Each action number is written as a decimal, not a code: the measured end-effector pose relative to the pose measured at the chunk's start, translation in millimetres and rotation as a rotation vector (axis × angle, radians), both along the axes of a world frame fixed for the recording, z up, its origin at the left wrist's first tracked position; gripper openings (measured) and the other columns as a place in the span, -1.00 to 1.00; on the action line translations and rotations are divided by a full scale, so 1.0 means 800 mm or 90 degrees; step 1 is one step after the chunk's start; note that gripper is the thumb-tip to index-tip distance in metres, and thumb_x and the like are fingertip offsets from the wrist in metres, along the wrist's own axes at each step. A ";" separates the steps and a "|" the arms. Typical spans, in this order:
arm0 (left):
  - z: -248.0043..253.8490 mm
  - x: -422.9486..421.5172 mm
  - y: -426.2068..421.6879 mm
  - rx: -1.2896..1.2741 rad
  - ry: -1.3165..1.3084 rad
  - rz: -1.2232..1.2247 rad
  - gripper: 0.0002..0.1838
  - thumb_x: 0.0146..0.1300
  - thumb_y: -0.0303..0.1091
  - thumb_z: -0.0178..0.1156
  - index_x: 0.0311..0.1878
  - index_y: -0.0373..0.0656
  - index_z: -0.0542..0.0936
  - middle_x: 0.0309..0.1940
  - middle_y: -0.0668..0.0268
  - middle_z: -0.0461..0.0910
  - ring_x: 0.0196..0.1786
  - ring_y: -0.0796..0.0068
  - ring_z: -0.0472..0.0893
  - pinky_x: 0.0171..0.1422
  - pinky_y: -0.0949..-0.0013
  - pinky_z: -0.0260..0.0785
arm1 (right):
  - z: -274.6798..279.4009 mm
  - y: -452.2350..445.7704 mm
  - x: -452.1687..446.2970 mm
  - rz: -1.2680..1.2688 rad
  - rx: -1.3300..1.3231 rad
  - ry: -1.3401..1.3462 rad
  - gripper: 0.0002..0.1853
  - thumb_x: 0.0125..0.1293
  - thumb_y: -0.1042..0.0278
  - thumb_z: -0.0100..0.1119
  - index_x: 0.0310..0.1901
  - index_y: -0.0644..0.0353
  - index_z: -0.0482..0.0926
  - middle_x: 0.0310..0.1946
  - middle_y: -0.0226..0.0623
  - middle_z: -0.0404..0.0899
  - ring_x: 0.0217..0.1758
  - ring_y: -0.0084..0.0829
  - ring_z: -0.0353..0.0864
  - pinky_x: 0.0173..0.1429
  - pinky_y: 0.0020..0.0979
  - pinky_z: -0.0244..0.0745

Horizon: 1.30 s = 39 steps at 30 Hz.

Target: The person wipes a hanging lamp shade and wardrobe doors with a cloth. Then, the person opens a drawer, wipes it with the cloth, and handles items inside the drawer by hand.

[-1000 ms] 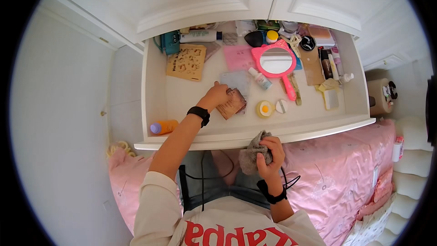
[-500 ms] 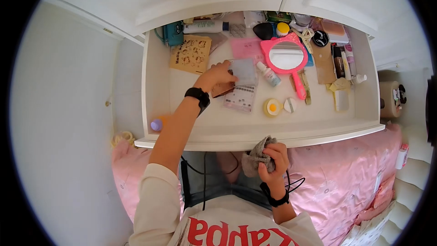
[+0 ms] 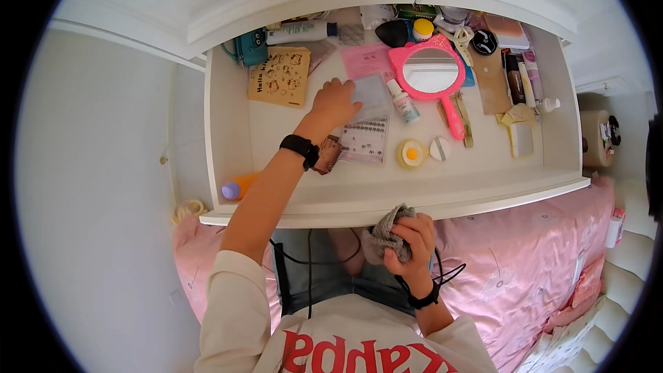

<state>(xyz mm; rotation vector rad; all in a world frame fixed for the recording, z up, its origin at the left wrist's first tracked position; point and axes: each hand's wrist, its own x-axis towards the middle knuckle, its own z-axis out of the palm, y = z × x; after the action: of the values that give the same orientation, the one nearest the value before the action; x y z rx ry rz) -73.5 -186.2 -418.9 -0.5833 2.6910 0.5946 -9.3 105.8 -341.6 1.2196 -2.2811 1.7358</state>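
Observation:
My left hand [image 3: 334, 105] is inside the open drawer [image 3: 276, 190], fingers apart and palm down, its thumb at the left edge of a clear plastic case [image 3: 371, 99]. Just below lies a case of false eyelashes [image 3: 364, 141], partly overlapped by the clear one. A brown printed packet [image 3: 327, 156] rests by the wrist, partly hidden. In front of the drawer, my right hand [image 3: 413, 240] is closed around a crumpled grey cloth [image 3: 394, 233].
A pink hand mirror [image 3: 434, 72], a small white bottle [image 3: 403, 101] and a yellow egg-patterned round item [image 3: 412, 154] lie to the right. A Hello Kitty paper bag [image 3: 280, 76] and orange bottle [image 3: 239, 187] sit left. Pink bedding [image 3: 511, 249] is below the drawer.
My left hand has shifted slightly up and right, away from the brown packet, which now lies lower and shows more. My right hand still holds the cloth. The view has tilted slightly.

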 end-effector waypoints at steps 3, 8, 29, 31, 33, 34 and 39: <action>-0.018 -0.005 0.010 -0.091 0.126 0.012 -0.13 -0.05 -0.08 0.27 0.33 -0.08 0.12 0.17 0.01 0.26 0.24 0.04 0.24 0.25 0.08 0.13 | 0.000 0.000 0.000 0.001 -0.006 0.000 -0.65 -0.21 0.26 0.28 -0.30 0.16 0.56 -0.34 -0.28 0.53 -0.33 -0.29 0.46 -0.14 -0.31 0.31; -0.043 -0.008 0.019 -0.052 0.130 0.005 -0.10 -0.07 -0.08 0.30 0.33 -0.13 0.11 0.23 0.01 0.18 0.30 0.03 0.14 0.38 0.07 -0.07 | -0.001 0.002 0.002 0.000 -0.003 -0.001 -0.65 -0.20 0.25 0.28 -0.29 0.15 0.56 -0.32 -0.30 0.54 -0.30 -0.32 0.47 -0.10 -0.30 0.29; 0.001 0.090 0.027 -0.113 -0.112 -0.195 0.05 -0.17 -0.23 0.25 0.32 -0.47 -0.12 -0.18 -0.13 0.48 -0.10 0.02 0.50 0.20 0.04 0.16 | -0.003 -0.002 0.009 -0.002 0.020 0.039 -0.70 -0.05 0.23 0.17 -0.31 0.25 0.51 -0.33 -0.18 0.49 -0.30 -0.18 0.40 -0.08 -0.23 0.28; 0.015 0.093 0.033 -0.095 -0.127 -0.180 0.01 -0.17 -0.25 0.26 0.31 -0.44 -0.04 -0.25 -0.09 0.51 -0.13 0.04 0.51 0.21 0.06 0.14 | -0.005 -0.001 0.009 -0.005 0.022 0.044 -0.70 -0.06 0.24 0.18 -0.31 0.25 0.51 -0.32 -0.18 0.49 -0.29 -0.18 0.40 -0.07 -0.22 0.28; 0.017 0.097 0.030 -0.072 -0.142 -0.166 -0.06 -0.16 -0.27 0.28 0.29 -0.39 0.06 -0.31 -0.04 0.54 -0.16 0.07 0.53 0.18 0.09 0.17 | -0.004 -0.002 0.010 -0.003 0.019 0.044 -0.69 -0.10 0.25 0.21 -0.29 0.22 0.52 -0.32 -0.22 0.50 -0.28 -0.23 0.42 -0.06 -0.25 0.27; 0.009 0.097 0.022 -0.057 -0.146 -0.162 -0.11 -0.15 -0.28 0.30 0.27 -0.35 0.12 -0.33 0.00 0.56 -0.17 0.09 0.54 0.14 0.12 0.21 | -0.004 -0.002 0.009 -0.003 0.015 0.043 -0.68 -0.13 0.27 0.23 -0.28 0.20 0.53 -0.31 -0.26 0.51 -0.27 -0.28 0.44 -0.05 -0.28 0.25; 0.052 0.073 -0.009 0.133 -0.141 -0.137 -0.38 -0.03 -0.34 0.29 0.15 -0.19 0.36 -0.33 0.21 0.59 -0.23 0.29 0.56 -0.11 0.31 0.36 | -0.004 0.001 0.011 -0.006 0.028 0.055 -0.65 -0.16 0.27 0.27 -0.25 0.15 0.54 -0.30 -0.31 0.53 -0.25 -0.34 0.47 -0.02 -0.30 0.24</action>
<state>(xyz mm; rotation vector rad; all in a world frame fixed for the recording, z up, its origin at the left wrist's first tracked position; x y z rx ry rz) -15.4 -193.3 -377.7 -0.2813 2.4050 0.6960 -0.7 106.7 -344.6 1.2624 -2.2847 1.6051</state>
